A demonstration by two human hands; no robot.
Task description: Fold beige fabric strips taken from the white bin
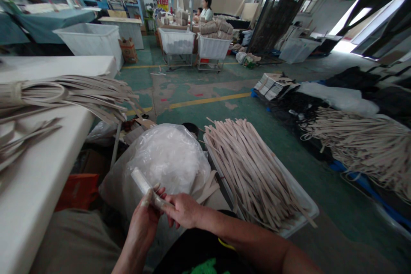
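Both hands meet low in the middle of the view, in front of a big clear plastic bag (167, 154) with whitish contents. My left hand (146, 214) is wrapped round a pale, shiny flat strip (140, 181), whose end sticks up toward the upper left. From the right, my right hand (183, 210) grips the lower end of the same strip, its thumb lying along it. The fingers of the two hands nearly touch. Light tape or a covering shows on my left thumb. What lies behind the fingers is hidden.
A white tray (308, 205) of long beige strips stands at the right. On the left, a white table (61, 154) holds a tied bundle of strips (64, 92). More strips (362, 150) lie at far right. White carts (177, 42) and a person (206, 10) are farther back.
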